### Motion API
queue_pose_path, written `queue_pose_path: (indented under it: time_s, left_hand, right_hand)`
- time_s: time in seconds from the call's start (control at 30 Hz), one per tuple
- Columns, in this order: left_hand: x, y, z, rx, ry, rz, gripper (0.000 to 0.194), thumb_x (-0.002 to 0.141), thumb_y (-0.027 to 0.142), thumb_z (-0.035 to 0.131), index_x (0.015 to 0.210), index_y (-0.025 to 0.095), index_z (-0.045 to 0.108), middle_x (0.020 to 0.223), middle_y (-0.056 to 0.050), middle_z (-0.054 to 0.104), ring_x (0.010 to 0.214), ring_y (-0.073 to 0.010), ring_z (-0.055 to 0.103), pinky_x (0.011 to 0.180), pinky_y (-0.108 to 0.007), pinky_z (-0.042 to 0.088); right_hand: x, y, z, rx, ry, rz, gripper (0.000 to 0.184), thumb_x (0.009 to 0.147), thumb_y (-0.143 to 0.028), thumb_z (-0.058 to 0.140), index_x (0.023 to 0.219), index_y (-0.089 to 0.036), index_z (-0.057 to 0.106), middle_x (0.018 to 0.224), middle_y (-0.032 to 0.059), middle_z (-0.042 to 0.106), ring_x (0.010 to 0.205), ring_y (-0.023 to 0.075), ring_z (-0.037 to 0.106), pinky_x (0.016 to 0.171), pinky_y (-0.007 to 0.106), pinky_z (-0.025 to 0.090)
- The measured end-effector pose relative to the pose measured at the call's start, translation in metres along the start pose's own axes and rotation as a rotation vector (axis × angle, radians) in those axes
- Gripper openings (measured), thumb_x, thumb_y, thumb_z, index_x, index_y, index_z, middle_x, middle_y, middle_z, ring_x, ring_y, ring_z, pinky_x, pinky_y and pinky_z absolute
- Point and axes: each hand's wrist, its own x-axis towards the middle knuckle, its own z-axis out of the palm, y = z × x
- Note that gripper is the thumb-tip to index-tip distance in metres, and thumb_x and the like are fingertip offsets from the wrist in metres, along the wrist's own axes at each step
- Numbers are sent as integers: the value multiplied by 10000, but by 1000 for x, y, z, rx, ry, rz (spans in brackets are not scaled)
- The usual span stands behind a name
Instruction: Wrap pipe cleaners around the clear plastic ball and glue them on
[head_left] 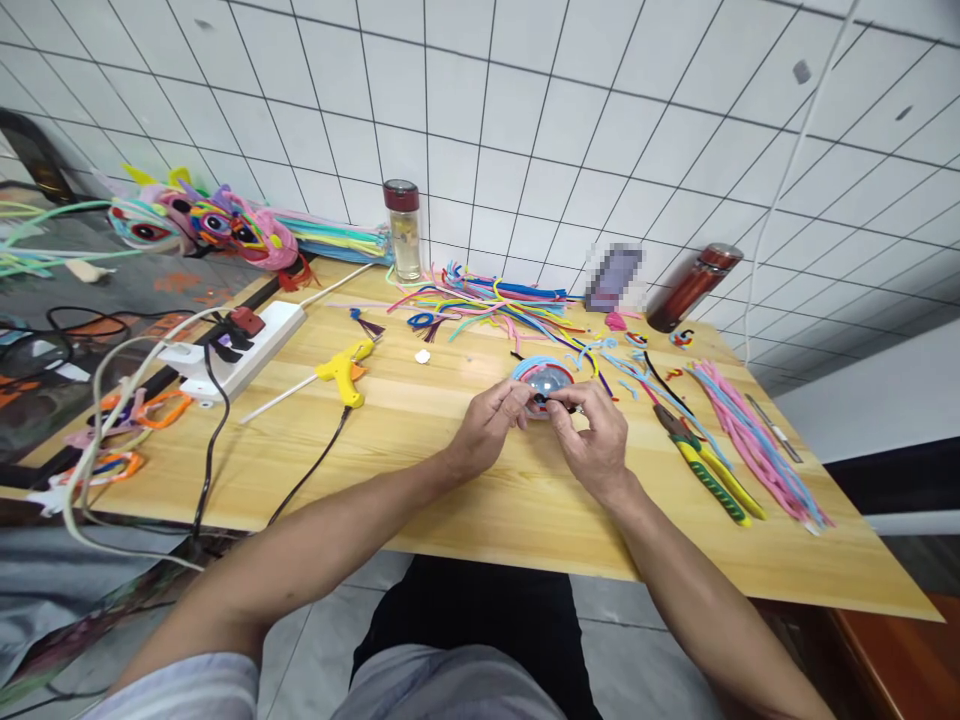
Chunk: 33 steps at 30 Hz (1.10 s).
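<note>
In front of me, over the middle of the table, is a clear round dome (549, 378) edged with light blue and red pipe cleaners. My left hand (484, 425) is closed on the left side of its rim. From the right, my right hand (592, 435) pinches at the near edge, its fingertips close to those of the left. Something small and black shows between the fingertips; its kind is too small to make out. Fingers hide part of the rim. Light blue pipe-cleaner pieces (637, 368) lie just right of the dome.
A yellow glue gun (346, 374) with a cord and a white power strip (247, 350) are on the left. Loose pipe cleaners (517, 300) spread behind, near a glass bottle (403, 235). Pliers (709, 465), a pink bundle (750, 440) and a red-brown flask (694, 290) stand or lie right.
</note>
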Motion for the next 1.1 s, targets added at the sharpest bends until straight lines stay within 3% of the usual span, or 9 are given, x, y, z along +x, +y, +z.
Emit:
queue_pose_path:
  time_s: [0.1, 0.2, 0.43, 0.6, 0.73, 0.93, 1.1]
  left_hand:
    - [-1, -5, 1, -28, -18, 0, 417, 975, 581, 617, 1027, 174, 692, 858, -28, 708, 703, -129, 607, 692, -275, 527]
    - [-1, -9, 2, -14, -24, -16, 357, 926, 530, 702, 993, 180, 689, 835, -18, 704, 701, -127, 618, 674, -264, 533]
    - [0, -7, 0, 50, 19, 0, 305, 972, 486, 655, 949, 182, 666, 800, -2, 684, 654, -109, 608, 643, -244, 542]
    - [-2, -10, -1, 201, 10, 167, 203, 1011, 391, 634, 1016, 198, 695, 869, -17, 735, 663, -110, 647, 649, -243, 549]
    - [-3, -13, -3, 304, 40, 302, 144, 1021, 325, 633, 1082, 222, 712, 992, -45, 776, 761, -133, 707, 732, -277, 578]
    - [-4, -12, -3, 315, 15, 345, 136, 1016, 287, 640, 1111, 225, 715, 1058, -64, 776, 802, -138, 715, 755, -284, 589]
    - [-4, -9, -2, 328, 15, 295, 274, 959, 367, 733, 1178, 205, 701, 843, -13, 722, 672, -115, 649, 703, -263, 560]
  right_hand:
    - [-3, -3, 1, 9, 4, 57, 73, 976, -178, 651, 961, -247, 667, 822, 19, 715, 715, 183, 661, 656, 334, 541]
    - [-6, -3, 2, 8, -26, 76, 64, 978, -195, 640, 967, -254, 662, 823, 24, 723, 711, 190, 665, 655, 343, 545]
    - [-9, -3, 1, 70, -56, 141, 89, 975, -261, 680, 1062, -251, 666, 885, 33, 755, 765, 197, 705, 711, 342, 580]
    - [-11, 3, -3, 235, -125, 351, 142, 1004, -360, 653, 1076, -245, 695, 975, 41, 780, 826, 198, 725, 788, 355, 594]
    - [-14, 7, -2, 386, -87, 478, 279, 1006, -448, 651, 1191, -240, 669, 1019, 56, 770, 855, 197, 726, 803, 361, 600]
    - [-17, 7, -7, 320, -21, 439, 212, 982, -388, 696, 1146, -254, 708, 906, 20, 721, 802, 184, 672, 796, 358, 571]
    - [-14, 8, -10, 297, -6, 398, 108, 984, -326, 686, 1057, -255, 722, 880, 21, 719, 802, 191, 676, 771, 359, 564]
